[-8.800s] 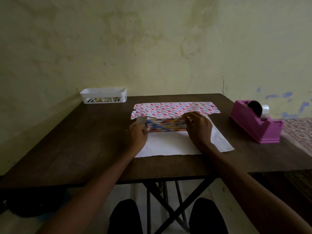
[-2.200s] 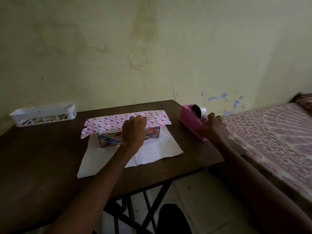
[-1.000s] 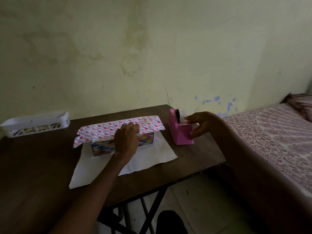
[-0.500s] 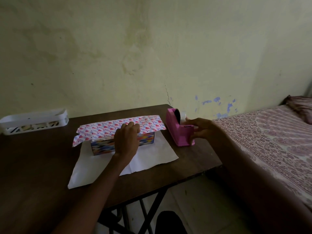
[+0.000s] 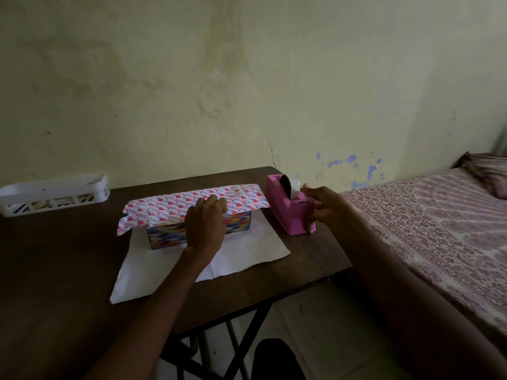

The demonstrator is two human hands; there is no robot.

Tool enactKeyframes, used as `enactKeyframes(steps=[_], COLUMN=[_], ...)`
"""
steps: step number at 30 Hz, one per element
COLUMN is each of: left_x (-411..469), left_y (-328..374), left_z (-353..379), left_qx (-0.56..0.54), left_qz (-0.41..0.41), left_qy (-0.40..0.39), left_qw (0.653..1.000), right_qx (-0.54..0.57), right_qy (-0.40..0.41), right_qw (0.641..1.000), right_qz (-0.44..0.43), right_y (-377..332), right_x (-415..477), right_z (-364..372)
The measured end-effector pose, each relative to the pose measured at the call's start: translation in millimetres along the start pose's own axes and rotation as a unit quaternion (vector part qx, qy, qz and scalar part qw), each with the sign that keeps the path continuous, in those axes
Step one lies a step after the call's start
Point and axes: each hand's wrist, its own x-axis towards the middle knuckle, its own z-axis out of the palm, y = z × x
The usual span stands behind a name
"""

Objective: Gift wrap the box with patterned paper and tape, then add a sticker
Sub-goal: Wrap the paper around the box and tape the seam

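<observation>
A colourful patterned box [image 5: 167,235] stands on the white back of the wrapping paper [image 5: 241,250]. The paper's far half, printed with red hearts [image 5: 241,198], is folded over the box top. My left hand [image 5: 204,224] lies on the box's front edge with its fingers curled over the folded paper, pressing it down. To the right of the box is a pink tape dispenser [image 5: 288,212] with a roll of clear tape. My right hand [image 5: 327,205] grips the dispenser's near right end, its fingers by the cutter.
The dark wooden folding table [image 5: 55,270] carries a white slotted plastic tray [image 5: 52,194] at the far left by the wall. A bed with a patterned cover [image 5: 439,229] stands close on the right. My knee [image 5: 277,360] shows below the table edge.
My right hand has pulled the dispenser from the table's right edge to beside the box and now sits at its cutter end. My left hand stays on the folded paper.
</observation>
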Motion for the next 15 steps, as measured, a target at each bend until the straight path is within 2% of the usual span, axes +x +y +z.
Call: enactKeyframes(steps=[4, 15], left_x=[0.0, -0.6], left_y=[0.0, -0.3], left_z=[0.1, 1.1], left_qx=[-0.004, -0.004], left_qz=[0.002, -0.001], left_qy=[0.000, 0.000], left_qw=[1.000, 1.000], right_qx=[0.039, 0.057], right_qy=[0.016, 0.014], right_qw=[0.999, 0.998], right_qz=[-0.012, -0.013], right_y=[4.6, 6.4], right_x=[-4.7, 0.4], right_z=[0.3, 0.6])
